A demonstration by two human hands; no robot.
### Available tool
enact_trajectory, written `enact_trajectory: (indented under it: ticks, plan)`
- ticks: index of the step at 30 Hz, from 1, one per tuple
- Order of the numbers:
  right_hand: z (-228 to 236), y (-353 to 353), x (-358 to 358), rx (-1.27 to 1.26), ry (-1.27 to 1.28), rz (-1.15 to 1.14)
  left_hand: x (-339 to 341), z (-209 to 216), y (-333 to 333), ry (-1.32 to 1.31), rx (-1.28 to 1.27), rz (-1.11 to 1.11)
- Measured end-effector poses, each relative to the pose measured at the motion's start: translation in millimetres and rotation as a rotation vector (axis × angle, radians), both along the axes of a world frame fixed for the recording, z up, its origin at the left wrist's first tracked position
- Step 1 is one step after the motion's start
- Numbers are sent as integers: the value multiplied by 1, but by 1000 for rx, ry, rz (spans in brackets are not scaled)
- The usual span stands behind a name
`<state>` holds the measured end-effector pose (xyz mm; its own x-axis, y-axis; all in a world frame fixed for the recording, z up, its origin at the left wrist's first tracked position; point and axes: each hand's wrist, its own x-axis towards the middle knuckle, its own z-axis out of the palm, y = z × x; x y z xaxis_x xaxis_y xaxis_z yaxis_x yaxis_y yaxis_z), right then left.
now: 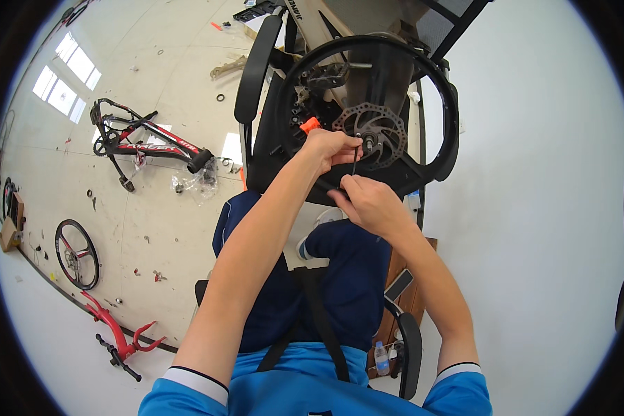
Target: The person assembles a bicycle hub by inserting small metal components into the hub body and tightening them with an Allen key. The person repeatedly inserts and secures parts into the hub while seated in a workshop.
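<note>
Brake disc (385,125) | just beyond hands (329,147) | dark rod (355,165) between both

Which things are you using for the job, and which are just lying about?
For the job, it seems:
thin dark rod, held by left hand and right hand
big black wheel
its metal brake disc

Probably just lying about:
bike frame on the floor
another wheel
red bike part
clear bottle

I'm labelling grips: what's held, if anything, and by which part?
A thin dark rod: the right hand grips its near end; the left hand is at its far end, its grip unclear.
</note>
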<state>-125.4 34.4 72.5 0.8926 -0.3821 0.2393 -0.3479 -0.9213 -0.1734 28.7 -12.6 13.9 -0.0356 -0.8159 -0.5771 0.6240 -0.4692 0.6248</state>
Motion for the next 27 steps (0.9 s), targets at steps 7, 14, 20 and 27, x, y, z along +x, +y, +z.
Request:
enact_trajectory:
  ticks: [7,14,20,27]
  plan:
    - [-15,11,12,1531,-939,-346,-2,-8,3,141,-7,73]
    - [-23,36,36,1843,-1605,-153,-1,-6,10,446,-27,36]
    - [-23,41,40,1738,-1428,-360,-1,-6,5,425,21,100]
    - [-9,27,19,958,-665,-499,3,-3,0,291,-14,99]
